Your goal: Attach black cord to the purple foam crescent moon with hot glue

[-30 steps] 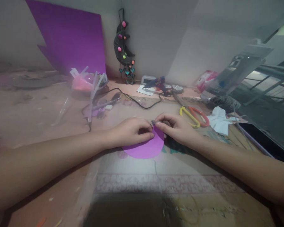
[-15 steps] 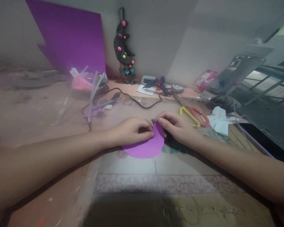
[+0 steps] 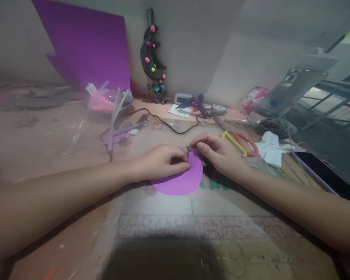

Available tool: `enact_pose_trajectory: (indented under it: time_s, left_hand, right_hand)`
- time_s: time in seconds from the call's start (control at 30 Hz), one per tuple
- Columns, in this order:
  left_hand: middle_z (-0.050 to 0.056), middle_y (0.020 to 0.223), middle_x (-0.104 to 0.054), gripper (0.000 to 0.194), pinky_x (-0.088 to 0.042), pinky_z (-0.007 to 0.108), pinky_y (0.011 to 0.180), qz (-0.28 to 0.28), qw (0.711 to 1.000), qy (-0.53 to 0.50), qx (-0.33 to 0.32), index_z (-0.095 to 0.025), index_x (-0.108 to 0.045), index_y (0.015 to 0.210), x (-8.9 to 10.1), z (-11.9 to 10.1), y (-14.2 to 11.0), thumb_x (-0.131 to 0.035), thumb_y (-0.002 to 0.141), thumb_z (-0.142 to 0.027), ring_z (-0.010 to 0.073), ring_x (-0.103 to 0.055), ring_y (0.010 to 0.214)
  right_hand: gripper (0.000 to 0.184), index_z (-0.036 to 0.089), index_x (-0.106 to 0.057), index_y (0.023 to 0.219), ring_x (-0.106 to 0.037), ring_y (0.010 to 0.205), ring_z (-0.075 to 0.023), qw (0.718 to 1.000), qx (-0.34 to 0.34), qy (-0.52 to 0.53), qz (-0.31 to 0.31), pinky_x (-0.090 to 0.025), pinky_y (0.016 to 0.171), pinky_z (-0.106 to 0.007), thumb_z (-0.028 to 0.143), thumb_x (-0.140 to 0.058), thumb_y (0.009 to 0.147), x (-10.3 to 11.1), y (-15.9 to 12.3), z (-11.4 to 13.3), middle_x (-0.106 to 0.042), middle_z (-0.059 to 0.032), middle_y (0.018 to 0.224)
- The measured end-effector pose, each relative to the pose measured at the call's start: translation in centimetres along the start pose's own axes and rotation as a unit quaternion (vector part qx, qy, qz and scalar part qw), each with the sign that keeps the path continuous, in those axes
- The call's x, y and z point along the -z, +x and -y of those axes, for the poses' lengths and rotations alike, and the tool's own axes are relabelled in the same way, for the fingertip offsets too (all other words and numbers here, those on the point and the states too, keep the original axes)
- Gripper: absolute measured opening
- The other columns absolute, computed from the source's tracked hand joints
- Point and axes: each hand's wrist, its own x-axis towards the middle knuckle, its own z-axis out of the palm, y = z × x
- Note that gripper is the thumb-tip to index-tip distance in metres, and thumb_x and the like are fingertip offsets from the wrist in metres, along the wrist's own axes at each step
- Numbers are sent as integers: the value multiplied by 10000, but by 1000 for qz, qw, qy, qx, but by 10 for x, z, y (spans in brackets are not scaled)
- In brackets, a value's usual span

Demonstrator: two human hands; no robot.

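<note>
A purple paper disc (image 3: 182, 179) lies flat on the work surface in front of me. My left hand (image 3: 160, 161) rests on its left part, fingers curled and pressing the paper down at its top edge. My right hand (image 3: 217, 151) meets it from the right, thumb and fingers pinched on a small grey piece (image 3: 190, 149) at the disc's top edge; what that piece is I cannot make out. A thin thread (image 3: 192, 210) runs from the disc toward me.
Yellow-and-red scissors (image 3: 239, 142) lie just right of my right hand, with a white crumpled cloth (image 3: 270, 147) beyond. A black cable (image 3: 175, 128), a glue gun (image 3: 194, 103), a pink-filled plastic bag (image 3: 105, 102), a large purple sheet (image 3: 87, 46) and a black moon ornament (image 3: 152, 58) stand behind. A dark tablet (image 3: 321, 175) lies right.
My right hand has shifted slightly up and away with its pinch still on the small piece. The left hand and the disc have stayed put.
</note>
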Motion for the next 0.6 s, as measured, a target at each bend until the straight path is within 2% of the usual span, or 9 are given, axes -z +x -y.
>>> enact_pose_trajectory:
  time_s: [0.1,0.23,0.43,0.6]
  left_hand:
    - [14,797,-650,185,-424,257,712,-1,1000,-6,-3,-163,-643,798,0,0,0,-530,886,-280,141,-588,752]
    - [8,795,-651,183,-426,250,707,-5,1000,-14,-2,-164,-639,792,0,0,-1,-535,886,-282,133,-580,740]
    - [16,814,-659,184,-431,258,727,-5,1000,-14,6,-166,-640,811,0,0,-1,-533,889,-293,140,-589,760]
    - [15,803,-650,184,-430,263,723,-4,1000,-7,6,-169,-639,804,0,0,-1,-534,884,-297,145,-582,760]
  right_hand:
    - [139,210,-592,1013,-608,895,-163,997,50,12,-62,-478,824,-327,264,-576,885,0,2,-5,-646,-36,970]
    - [271,236,-540,1063,-589,913,-160,981,119,18,-149,-467,894,-360,82,-532,840,0,2,-8,-584,-18,938]
    - [345,246,-543,1058,-566,900,-172,982,139,-31,-122,-470,877,-380,20,-476,805,0,0,-9,-544,-26,948]
    - [275,240,-566,1028,-546,899,-171,983,135,-57,-111,-453,859,-363,59,-506,830,0,1,-9,-552,-30,978]
